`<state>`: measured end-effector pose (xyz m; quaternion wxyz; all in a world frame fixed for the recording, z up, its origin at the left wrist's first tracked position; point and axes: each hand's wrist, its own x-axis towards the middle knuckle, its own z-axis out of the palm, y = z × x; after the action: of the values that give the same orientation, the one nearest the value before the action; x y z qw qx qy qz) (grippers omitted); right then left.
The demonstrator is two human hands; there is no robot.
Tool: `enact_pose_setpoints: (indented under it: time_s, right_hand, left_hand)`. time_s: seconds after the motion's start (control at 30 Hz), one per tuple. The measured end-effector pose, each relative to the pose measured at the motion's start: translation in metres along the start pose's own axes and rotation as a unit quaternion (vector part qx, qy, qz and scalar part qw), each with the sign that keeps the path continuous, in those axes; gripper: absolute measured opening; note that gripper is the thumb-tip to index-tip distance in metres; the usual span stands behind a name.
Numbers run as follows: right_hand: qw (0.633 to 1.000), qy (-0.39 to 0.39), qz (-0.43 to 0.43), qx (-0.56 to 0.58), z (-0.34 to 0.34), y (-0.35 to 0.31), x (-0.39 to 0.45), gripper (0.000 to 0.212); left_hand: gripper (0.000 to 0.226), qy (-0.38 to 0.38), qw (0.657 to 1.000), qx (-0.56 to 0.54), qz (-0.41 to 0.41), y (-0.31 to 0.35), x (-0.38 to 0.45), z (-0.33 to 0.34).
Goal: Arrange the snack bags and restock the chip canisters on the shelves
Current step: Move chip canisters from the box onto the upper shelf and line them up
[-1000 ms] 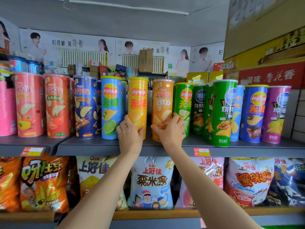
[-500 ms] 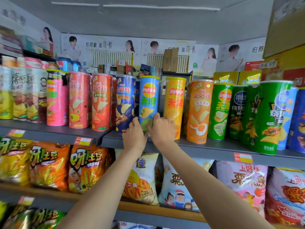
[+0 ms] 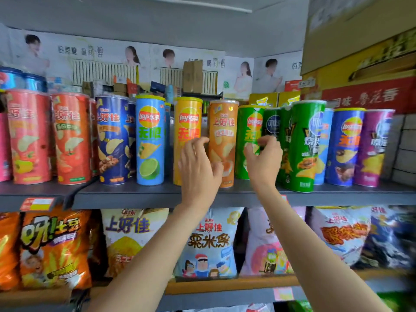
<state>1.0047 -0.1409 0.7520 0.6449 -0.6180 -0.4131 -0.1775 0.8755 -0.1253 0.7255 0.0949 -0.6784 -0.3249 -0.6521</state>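
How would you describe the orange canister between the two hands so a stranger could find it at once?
Start at the grey upper shelf lined with chip canisters. Find the left hand and right hand raised before it; the orange canister stands between them. Its yellow and green neighbours have yellow lids; its lid is pale.

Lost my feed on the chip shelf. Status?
Left hand and right hand raised, fingers curled, flanking orange canister; grip unclear. Canister upright on shelf. Nothing blocking.
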Motion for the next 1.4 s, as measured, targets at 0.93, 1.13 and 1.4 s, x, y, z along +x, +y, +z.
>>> enact_pose_setpoints:
  time_s: [0.93,1.13,1.4]
  right_hand:
    - [0.935,-0.342,-0.062,0.076,-0.055,0.03,0.007,0.045]
    - [0.961,-0.252,0.05,0.106,-0.037,0.042,0.028,0.032]
    - [0.967,-0.24,0.082,0.005,0.041,0.037,0.076,0.064]
  left_hand:
    - [0.062,-0.131,0.961,-0.133,-0.202,0.056,0.02,0.048]
    - [0.052,-0.148,0.963,-0.133,-0.181,0.039,0.028,0.033]
    - [0.082,-0.156,0.967,-0.125,-0.161,0.027,0.029,0.04]
